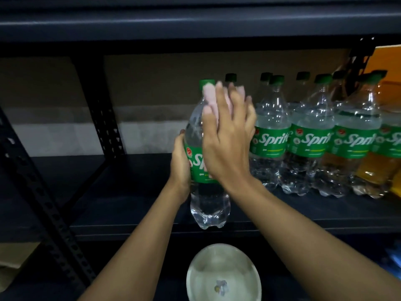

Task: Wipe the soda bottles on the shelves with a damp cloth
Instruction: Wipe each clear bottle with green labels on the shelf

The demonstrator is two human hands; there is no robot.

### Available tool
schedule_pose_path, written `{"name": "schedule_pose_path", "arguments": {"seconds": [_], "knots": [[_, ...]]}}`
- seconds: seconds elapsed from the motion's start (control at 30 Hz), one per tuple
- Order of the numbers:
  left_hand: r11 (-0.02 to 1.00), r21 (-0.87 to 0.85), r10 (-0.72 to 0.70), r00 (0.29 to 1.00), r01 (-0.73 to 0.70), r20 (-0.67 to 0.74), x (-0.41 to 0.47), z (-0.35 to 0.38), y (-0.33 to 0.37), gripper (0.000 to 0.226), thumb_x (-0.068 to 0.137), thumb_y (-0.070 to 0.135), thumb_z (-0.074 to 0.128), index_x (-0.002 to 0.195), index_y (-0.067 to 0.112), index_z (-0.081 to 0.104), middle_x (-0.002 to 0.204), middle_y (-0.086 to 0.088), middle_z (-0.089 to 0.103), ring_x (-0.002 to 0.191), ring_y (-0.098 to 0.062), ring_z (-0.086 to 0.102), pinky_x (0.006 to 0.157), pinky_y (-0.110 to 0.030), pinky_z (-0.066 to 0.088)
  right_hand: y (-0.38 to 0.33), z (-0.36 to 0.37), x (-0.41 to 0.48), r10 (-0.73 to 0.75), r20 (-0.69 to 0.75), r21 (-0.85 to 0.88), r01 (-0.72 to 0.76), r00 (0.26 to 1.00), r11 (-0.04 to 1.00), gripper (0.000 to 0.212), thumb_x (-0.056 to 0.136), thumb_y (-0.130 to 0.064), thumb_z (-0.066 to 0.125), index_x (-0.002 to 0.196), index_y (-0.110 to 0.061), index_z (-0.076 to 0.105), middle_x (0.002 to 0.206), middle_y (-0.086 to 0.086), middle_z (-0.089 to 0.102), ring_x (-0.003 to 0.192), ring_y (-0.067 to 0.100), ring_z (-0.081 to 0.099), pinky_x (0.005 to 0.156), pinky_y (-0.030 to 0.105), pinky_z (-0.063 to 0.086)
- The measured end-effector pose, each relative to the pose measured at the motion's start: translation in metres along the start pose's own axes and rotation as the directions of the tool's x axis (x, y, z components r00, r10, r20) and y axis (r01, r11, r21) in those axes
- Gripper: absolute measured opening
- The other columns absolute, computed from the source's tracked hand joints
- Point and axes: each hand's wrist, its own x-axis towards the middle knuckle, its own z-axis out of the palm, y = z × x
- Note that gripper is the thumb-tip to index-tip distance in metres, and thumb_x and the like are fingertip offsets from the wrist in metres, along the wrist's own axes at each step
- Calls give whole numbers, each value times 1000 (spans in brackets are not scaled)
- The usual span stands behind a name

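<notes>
Fingers of the left hand (181, 166) curl round the green label of a clear bottle (207, 205), gripping it from its left side. The bottle is upright with a slight lean, its base at the front edge of the shelf (130, 222), about midway along. Whether the base rests on the shelf cannot be told.

The right hand (227, 137) lies flat against the bottle's upper half, fingers straight and spread wide. It presses a pink cloth (209, 95) onto the shoulder and neck, just under the green cap (206, 82). Only the cloth's edges show past the fingertips.

Toward the back of the shelf, on the right, a row (310, 144) of like bottles stands packed together, the nearest just beside the right hand. At the shelf's right end, orange bottles (373, 170) carry the same green label.

A perforated post (104, 109) rises at the back left of the shelf. Below the front edge, between the two forearms, sits a white bowl (201, 263) with a small blurred thing at its bottom.
</notes>
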Motion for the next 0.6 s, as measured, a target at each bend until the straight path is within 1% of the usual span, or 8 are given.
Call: {"name": "schedule_pose_path", "arguments": {"seconds": [0.07,0.1,0.2,0.3,0.37,0.43,0.53,0.6], "knots": [[1000,-24,-4,1000,4,28,-3,-1,1,56,113,36,26,101,12,76,86,-8,77,78,-17,74,67,-27,61,-12,0,8,72,-40,15,-72,997,997,59,106,-47,29,160,-25,33,165,-6,32,156,26,10,124,53,16],[999,-35,-2,999,4,46,-4,-1,1,57,113,37,25,102,12,76,88,-8,78,80,-17,75,68,-28,61,-14,1,4,87,-58,40,-85,995,996,59,106,-47,28,160,-23,34,164,-6,35,156,23,13,124,51,17],[998,-64,26,994,-19,102,-7,-2,1,57,114,34,23,105,11,74,89,-8,76,81,-16,74,70,-28,61,-11,8,-30,67,-145,119,-50,987,992,58,107,-41,30,157,-13,39,161,1,42,150,19,33,121,46,30],[995,-97,27,994,-17,108,-9,0,2,61,113,38,22,96,10,74,82,-6,76,74,-15,73,65,-25,60,9,21,-80,83,-200,150,-53,976,987,58,109,-39,32,160,-10,28,165,7,32,153,18,29,123,41,30],[993,-115,22,992,-7,123,-11,0,2,66,111,47,21,107,8,74,95,-11,78,86,-21,76,75,-30,63,28,26,-116,119,-156,193,-88,981,977,62,109,-42,31,162,-12,18,168,5,24,155,17,24,124,39,26],[993,-114,10,994,2,110,-14,-1,3,69,110,53,20,113,11,75,108,-15,78,99,-25,76,88,-38,62,45,27,-147,184,-60,242,-164,981,956,65,108,-50,30,163,-21,12,170,-6,17,156,14,22,124,43,26],[998,-63,-15,996,21,90,-15,-4,5,70,110,57,20,122,12,73,119,-18,76,109,-30,73,103,-48,55,53,22,-163,227,52,242,-233,972,942,64,104,-58,29,159,-50,-3,166,-29,5,155,4,16,125,42,24],[999,10,-33,997,32,73,-15,-7,6,73,110,60,17,126,13,71,123,-18,75,115,-32,73,110,-52,52,51,16,-153,188,76,217,-200,979,955,62,105,-57,27,156,-57,-9,165,-31,0,155,5,14,126,43,24]]}}
